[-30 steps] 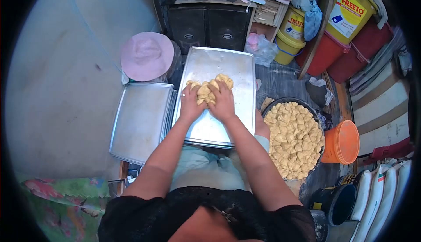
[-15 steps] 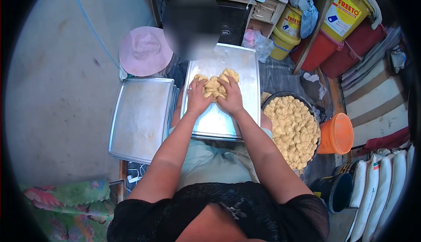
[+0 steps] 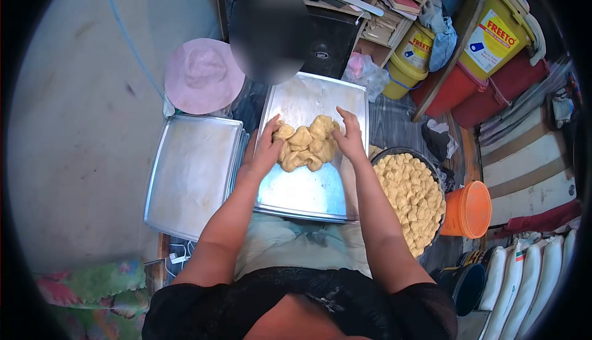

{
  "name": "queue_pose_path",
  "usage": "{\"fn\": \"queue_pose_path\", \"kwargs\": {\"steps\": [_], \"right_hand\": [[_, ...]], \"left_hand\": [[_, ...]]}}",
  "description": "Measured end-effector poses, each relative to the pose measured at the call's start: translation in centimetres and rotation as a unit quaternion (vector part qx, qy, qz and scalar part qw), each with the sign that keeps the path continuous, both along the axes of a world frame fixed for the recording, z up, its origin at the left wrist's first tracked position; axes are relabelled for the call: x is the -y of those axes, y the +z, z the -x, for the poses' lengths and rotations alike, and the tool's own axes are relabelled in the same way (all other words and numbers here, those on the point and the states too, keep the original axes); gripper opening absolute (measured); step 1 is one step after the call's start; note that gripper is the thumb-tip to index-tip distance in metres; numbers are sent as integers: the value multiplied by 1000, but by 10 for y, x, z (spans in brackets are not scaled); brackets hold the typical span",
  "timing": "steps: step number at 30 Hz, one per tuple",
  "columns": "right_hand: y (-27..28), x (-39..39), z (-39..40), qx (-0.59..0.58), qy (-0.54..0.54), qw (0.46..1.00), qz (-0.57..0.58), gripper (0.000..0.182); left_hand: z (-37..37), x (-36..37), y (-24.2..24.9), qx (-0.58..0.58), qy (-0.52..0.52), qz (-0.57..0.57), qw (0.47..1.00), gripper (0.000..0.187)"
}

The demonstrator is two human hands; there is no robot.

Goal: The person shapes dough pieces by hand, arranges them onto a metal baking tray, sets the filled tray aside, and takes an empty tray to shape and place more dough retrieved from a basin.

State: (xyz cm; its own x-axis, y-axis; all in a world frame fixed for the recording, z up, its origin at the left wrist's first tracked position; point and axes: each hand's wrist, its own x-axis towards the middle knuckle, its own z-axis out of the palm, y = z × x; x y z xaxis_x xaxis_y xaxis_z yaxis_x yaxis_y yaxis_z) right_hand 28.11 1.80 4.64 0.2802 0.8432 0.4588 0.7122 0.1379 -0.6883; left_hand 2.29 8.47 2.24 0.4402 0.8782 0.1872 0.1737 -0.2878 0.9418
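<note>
Several pale yellow dough pieces [image 3: 303,146] lie bunched together on a metal baking tray [image 3: 302,192] in front of me. My left hand [image 3: 267,146] rests along the left side of the bunch, its fingers stretched out and the thumb against the dough. On the opposite side, my right hand [image 3: 350,135] is open with fingers spread, its fingertips right at the dough's right edge. A large dark round tub [image 3: 441,217] to the right is filled with many more dough pieces [image 3: 410,198].
Stacked metal trays [image 3: 194,173] stand at my left below a pink hat [image 3: 205,75]. An orange bucket [image 3: 475,209] is right of the tub, with a dark bucket [image 3: 468,287] nearer me. Yellow buckets [image 3: 410,59] and a shelf [image 3: 385,25] stand at the back.
My hands have moved apart and loosened from pressing into the dough. The dough bunch sits more spread out and nearer me on the tray. The camera view has shifted slightly.
</note>
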Motion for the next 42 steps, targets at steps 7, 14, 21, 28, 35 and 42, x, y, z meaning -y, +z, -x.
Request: {"fn": "queue_pose_path", "kwargs": {"steps": [7, 14, 21, 28, 35, 42], "right_hand": [[20, -55, -38, -111, 240, 945, 191, 44], [12, -137, -21, -97, 4, 989, -108, 54], [-2, -138, 5, 298, -54, 930, 208, 67], [26, -132, 11, 238, -90, 958, 135, 56], [49, -58, -23, -80, 331, 874, 346, 50], [11, -135, -50, -129, -86, 988, 8, 29]], "left_hand": [[-21, -53, 56, -181, 0, -88, 980, 32], [-90, -125, 76, -72, 111, -200, 971, 35], [-106, -161, 11, -235, 29, -185, 954, 36], [-100, -157, 23, -211, 33, -205, 955, 32], [-114, -157, 25, -251, 84, -293, 919, 27], [-157, -143, 31, -384, 31, -379, 841, 21]]}}
